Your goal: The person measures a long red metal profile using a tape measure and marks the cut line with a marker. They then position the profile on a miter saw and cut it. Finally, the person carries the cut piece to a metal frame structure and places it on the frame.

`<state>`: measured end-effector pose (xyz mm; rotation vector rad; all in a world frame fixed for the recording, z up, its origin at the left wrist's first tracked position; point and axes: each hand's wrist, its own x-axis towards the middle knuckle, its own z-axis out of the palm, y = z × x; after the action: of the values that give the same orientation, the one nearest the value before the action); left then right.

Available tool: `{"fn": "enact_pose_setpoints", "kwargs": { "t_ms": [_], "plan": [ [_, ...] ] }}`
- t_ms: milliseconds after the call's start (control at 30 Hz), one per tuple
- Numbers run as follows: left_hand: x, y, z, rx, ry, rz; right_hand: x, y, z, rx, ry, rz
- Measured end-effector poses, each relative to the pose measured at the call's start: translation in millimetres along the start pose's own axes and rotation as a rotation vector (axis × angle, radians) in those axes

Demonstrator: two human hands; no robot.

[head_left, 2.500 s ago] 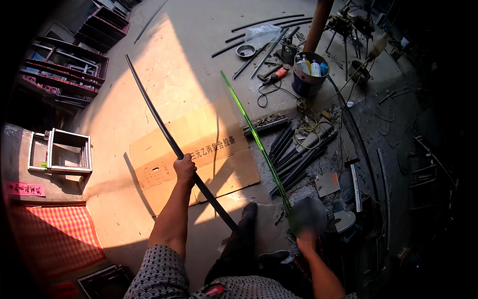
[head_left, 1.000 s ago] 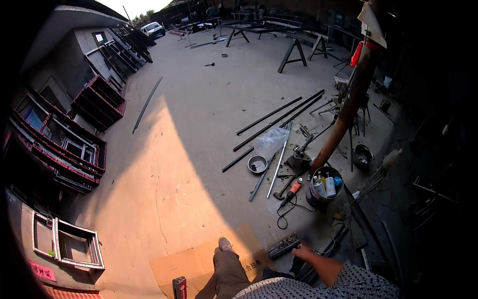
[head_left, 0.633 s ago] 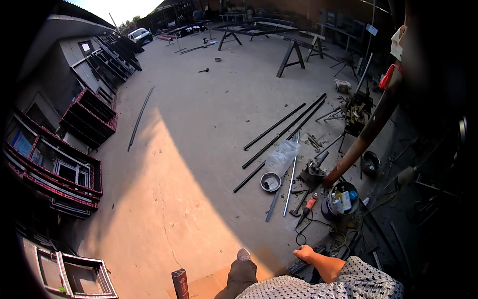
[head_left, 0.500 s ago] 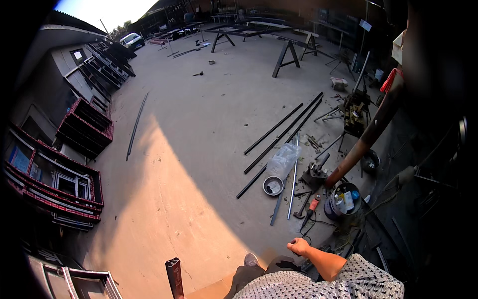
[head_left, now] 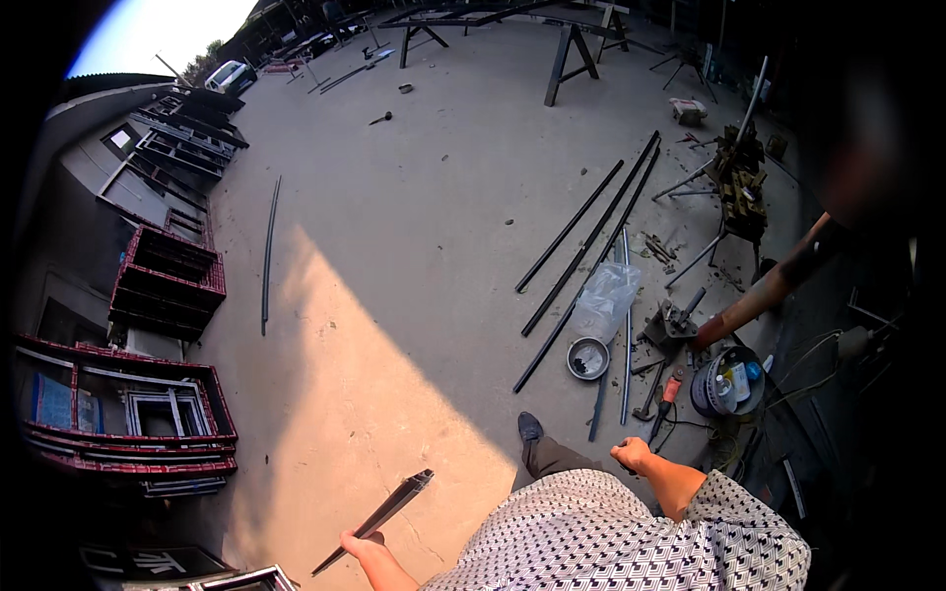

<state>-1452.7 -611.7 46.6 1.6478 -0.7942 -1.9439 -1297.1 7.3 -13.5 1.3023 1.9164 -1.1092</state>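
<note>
My left hand (head_left: 365, 545) is wrapped round a dark metal profile bar (head_left: 392, 504). The bar slants up to the right over the sunlit floor, and its cut hollow end faces away from me. Out to my right, my right hand (head_left: 632, 453) has its fingers curled closed; a dark bit shows under it, too small to name. Nearest to that hand lies a red and black angle grinder (head_left: 669, 390) with a cord. Beside the grinder is a hammer (head_left: 647, 402).
A bucket of bottles (head_left: 706, 385) stands at the right near a rusty post (head_left: 764, 294). Long dark bars (head_left: 588, 236), a plastic bag (head_left: 603, 298) and a metal bowl (head_left: 588, 359) lie ahead. Stacked red-edged frames (head_left: 225, 414) line the left wall. A trestle (head_left: 570, 64) stands far off.
The view has swung right and down as I step forward. My left hand has come into view on the bar, which has tilted from near upright to a slant. My right hand stays closed.
</note>
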Motion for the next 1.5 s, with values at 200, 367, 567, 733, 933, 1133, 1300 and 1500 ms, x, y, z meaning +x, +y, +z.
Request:
{"fn": "enact_pose_setpoints", "kwargs": {
  "t_ms": [200,367,567,733,933,1133,1300,1500],
  "plan": [
    [30.5,-8.5,112.9,-0.006,0.1,0.003,51.8,-126.8,-29.1,-0.003,-0.013,0.048],
    [67.8,-40.1,231.9,-0.098,0.373,-0.02,101.0,-278.5,-58.0,0.194,0.08,-0.093],
    [112.7,-95.8,398.3,0.129,0.718,0.017,180.2,-400.1,-56.4,0.299,0.223,-0.098],
    [94.9,-110.3,572.6,0.086,0.533,-0.115,219.7,-439.7,-30.5,0.348,0.244,0.216],
    [-6.5,-107.1,806.5,0.03,0.232,-0.201,219.2,-552.5,-56.5,0.512,0.21,0.248],
    [69.6,-120.6,978.4,0.13,-0.155,-0.284,288.3,-684.8,-101.8,0.479,0.214,0.078],
    [-30.7,-183.3,1093.5,0.14,-0.266,-0.108,374.4,-716.7,-125.3,0.517,0.236,0.127],
    [-111.4,-233.6,1221.9,0.129,-0.307,0.091,450.0,-755.4,-194.8,0.678,0.193,0.278]
  ]
}}
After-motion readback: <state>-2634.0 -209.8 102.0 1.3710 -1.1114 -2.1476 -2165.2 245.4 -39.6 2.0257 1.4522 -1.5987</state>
